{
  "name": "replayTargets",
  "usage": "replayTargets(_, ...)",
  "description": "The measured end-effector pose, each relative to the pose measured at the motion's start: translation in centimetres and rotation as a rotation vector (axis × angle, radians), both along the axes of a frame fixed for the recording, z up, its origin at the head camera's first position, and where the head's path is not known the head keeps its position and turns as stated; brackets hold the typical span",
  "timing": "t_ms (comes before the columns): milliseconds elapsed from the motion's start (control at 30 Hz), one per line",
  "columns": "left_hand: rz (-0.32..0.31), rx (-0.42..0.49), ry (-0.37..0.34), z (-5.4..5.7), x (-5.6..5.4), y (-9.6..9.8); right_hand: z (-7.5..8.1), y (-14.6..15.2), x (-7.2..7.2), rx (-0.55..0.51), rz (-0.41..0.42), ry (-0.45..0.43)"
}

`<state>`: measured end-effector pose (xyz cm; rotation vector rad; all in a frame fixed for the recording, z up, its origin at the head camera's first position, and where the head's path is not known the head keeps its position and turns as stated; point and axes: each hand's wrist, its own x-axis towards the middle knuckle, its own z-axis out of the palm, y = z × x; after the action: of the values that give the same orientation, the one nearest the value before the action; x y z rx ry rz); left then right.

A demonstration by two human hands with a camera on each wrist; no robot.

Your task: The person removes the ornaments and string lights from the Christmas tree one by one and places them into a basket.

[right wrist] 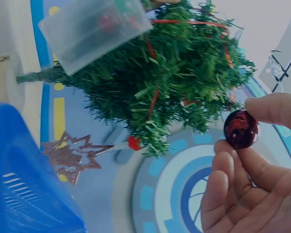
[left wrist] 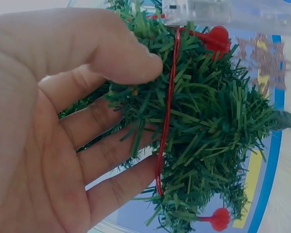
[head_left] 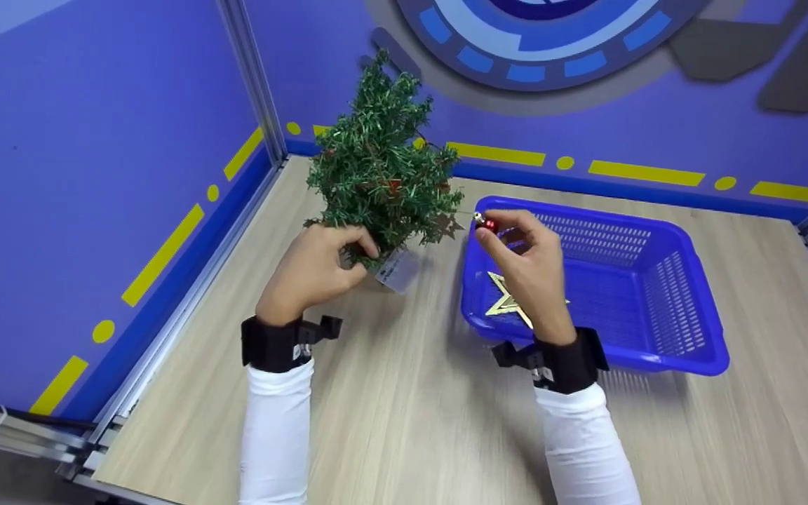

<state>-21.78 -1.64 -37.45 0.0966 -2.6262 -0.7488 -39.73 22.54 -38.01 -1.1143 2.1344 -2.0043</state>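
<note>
A small green artificial Christmas tree (head_left: pixel 376 154) stands at the back left of the table, with red wire and red clips among its branches. My left hand (head_left: pixel 320 263) is at its lower front; in the left wrist view the thumb and fingers pinch a branch (left wrist: pixel 136 97). To the right, my right hand (head_left: pixel 534 259) holds a shiny dark red bauble (right wrist: pixel 241 128) between thumb and fingertips, above the basket's left rim. A brownish glittery star ornament (right wrist: pixel 72 156) hangs at the tree's right side. A clear plastic piece (head_left: pixel 398 270) hangs low at its front.
A blue plastic basket (head_left: pixel 684 280) stands on the wooden table (head_left: pixel 404 421) under my right hand. Inside it lies a gold star (head_left: pixel 506 301), partly hidden by the hand. Blue panels (head_left: pixel 130 140) enclose the table at the left and back.
</note>
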Motion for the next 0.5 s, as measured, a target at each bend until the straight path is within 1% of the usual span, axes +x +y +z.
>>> replayTargets(133,0.009,0.008,0.003,-0.08,0.16,-0.37,0.24,0.3,0.0,-0.084,-0.007,0.011)
replayTargets(267,0.019,0.029,-0.009,-0.16,0.38,-0.59,0.31,0.32,0.1,-0.133,0.001,0.012)
replayTargets(400,0.033,0.05,-0.017,-0.16,0.48,-0.66,0.4,0.2,0.42,-0.177,0.031,0.005)
replayTargets(500,0.038,0.057,-0.012,-0.17,0.47,-0.68,0.43,0.04,0.71,-0.189,0.075,0.014)
